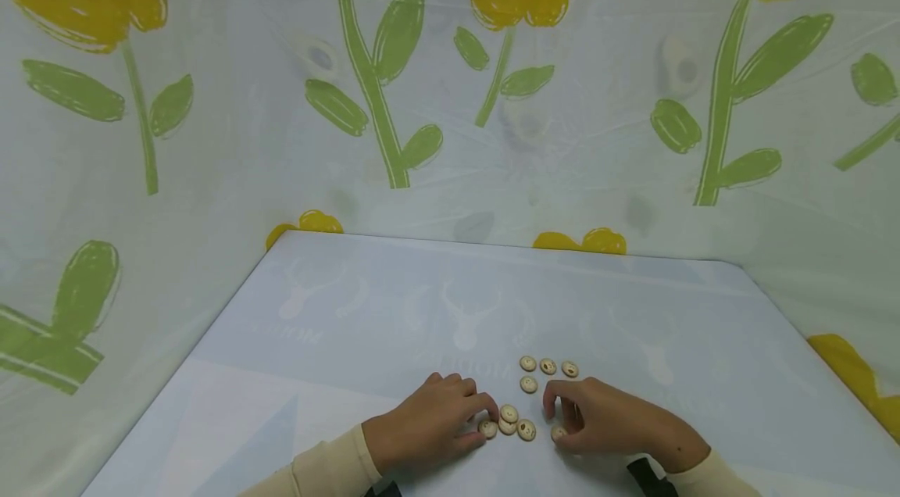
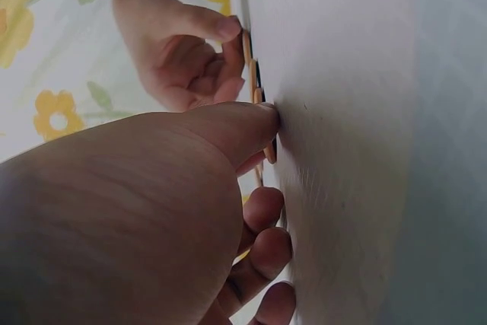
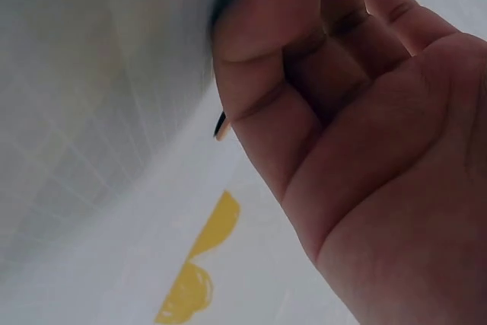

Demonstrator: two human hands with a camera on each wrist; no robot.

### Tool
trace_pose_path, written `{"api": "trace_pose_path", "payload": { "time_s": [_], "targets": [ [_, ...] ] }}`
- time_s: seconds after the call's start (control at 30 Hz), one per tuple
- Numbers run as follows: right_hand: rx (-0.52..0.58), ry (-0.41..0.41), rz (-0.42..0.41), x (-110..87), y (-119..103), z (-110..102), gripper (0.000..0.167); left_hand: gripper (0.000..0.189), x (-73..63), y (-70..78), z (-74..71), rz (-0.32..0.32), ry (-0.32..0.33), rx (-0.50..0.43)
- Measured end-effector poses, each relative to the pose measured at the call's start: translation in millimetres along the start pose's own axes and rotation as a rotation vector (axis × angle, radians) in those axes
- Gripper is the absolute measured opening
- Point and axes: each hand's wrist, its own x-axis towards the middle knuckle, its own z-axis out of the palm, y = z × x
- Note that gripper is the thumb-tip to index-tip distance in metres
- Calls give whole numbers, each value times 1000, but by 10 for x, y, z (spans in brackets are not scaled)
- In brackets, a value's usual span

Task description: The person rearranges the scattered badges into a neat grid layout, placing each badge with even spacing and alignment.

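Observation:
Small round wooden discs with dark markings lie on the white table. My left hand [image 1: 437, 416] has its thumb and index finger at either side of one wooden disc [image 1: 487, 428], pinching it at the tabletop. Against its right side sits a cluster with an upper disc [image 1: 509, 412] overlapping a lower one, and a third disc [image 1: 526, 430] beside them. My right hand [image 1: 608, 416] is curled over another disc [image 1: 558, 433], holding it near the thumb tip. In the left wrist view, the right fingertips meet a disc [image 2: 246, 47] seen edge-on.
Beyond the hands, a disc [image 1: 528, 363], a second [image 1: 548, 366] and a third [image 1: 569, 369] form a row. One more disc [image 1: 529, 384] lies below its left end. The table [image 1: 394, 302] ends at a flower-printed cloth [image 1: 598, 137] behind.

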Motion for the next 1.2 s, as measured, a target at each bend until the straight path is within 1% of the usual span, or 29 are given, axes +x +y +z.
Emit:
{"api": "trace_pose_path", "payload": {
  "time_s": [0.23,0.37,0.73,1.0,1.2],
  "targets": [
    [1,-15,23,2,12,8,23,24,-13,-3,-2,13,19,-1],
    [0,-14,19,2,18,11,23,24,-16,-6,-4,20,28,-4],
    [-1,-13,-10,2,21,16,22,25,-10,-8,0,4,0,-16],
    [-19,-7,27,8,-14,26,21,26,-8,-8,-12,-4,-16,-35],
    [-20,-9,38,15,-16,29,20,26,-14,-6,-14,3,-4,-27]
  ]
}}
